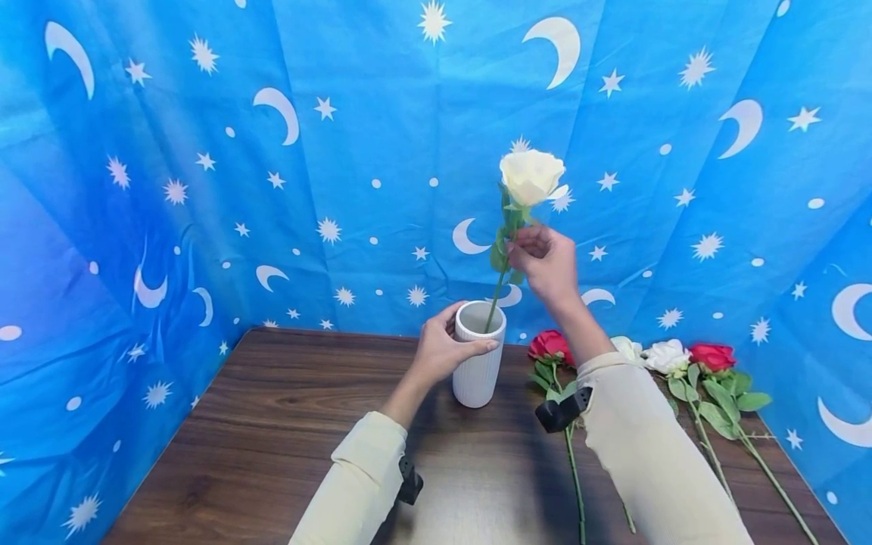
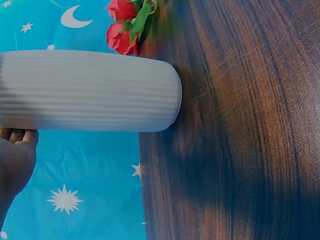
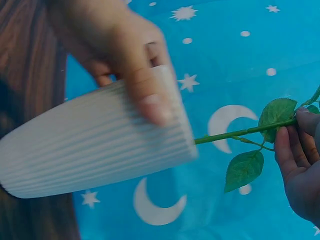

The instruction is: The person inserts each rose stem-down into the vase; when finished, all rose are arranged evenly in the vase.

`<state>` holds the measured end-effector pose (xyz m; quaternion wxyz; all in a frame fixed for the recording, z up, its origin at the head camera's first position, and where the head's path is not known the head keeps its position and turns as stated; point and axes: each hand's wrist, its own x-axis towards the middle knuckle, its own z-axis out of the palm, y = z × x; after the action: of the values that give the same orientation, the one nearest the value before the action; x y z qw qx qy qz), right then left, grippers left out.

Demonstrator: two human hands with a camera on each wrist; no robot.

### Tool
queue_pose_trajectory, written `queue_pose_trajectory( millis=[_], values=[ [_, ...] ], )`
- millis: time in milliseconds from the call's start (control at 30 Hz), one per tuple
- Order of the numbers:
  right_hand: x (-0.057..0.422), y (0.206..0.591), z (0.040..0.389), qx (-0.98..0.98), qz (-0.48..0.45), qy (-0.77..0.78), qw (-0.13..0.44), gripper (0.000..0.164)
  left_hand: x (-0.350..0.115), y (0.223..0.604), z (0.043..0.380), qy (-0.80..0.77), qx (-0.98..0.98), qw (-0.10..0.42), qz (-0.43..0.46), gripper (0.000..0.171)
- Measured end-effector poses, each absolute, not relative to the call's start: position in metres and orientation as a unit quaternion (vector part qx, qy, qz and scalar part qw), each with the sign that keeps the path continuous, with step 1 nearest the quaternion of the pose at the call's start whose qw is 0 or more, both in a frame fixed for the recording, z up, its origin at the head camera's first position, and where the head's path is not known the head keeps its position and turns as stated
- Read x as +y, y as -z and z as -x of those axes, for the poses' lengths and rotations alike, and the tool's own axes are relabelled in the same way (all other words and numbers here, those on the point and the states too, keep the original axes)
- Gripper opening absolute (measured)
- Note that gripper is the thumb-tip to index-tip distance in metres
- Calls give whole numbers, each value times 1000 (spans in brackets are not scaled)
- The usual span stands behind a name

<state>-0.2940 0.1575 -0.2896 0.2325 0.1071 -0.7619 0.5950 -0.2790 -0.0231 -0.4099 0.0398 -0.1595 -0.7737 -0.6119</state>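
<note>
A white ribbed vase point(image 1: 477, 378) stands upright on the brown wooden table point(image 1: 306, 409). My left hand point(image 1: 443, 347) grips it near the rim, thumb across the front. Above the vase, my right hand point(image 1: 547, 261) pinches the green stem of a white rose point(image 1: 531, 178) just below the bloom. The lower stem point(image 3: 225, 135) reaches down through the vase mouth, its end hidden inside. Leaves point(image 3: 245, 170) hang beside the right fingers in the right wrist view. The left wrist view shows the vase's side point(image 2: 100, 95) and base against the table.
To the right on the table lie a red rose point(image 1: 550, 346), a white rose point(image 1: 668, 356) and another red rose point(image 1: 711, 356), stems toward the front. Another white bloom point(image 1: 627, 348) shows partly behind the right sleeve. A blue cloth point(image 1: 381, 151) with moons and stars hangs behind.
</note>
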Motion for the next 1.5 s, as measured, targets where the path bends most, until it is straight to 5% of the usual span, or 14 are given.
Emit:
queue_pose_trajectory(
  millis=[500,1500],
  values=[
    [143,326,295,-758,-81,-608,223,19,-23,411,280,619,-765,48,172,74],
    [175,308,281,-811,-115,-558,135,30,-23,411,280,622,-764,37,165,77]
  ],
)
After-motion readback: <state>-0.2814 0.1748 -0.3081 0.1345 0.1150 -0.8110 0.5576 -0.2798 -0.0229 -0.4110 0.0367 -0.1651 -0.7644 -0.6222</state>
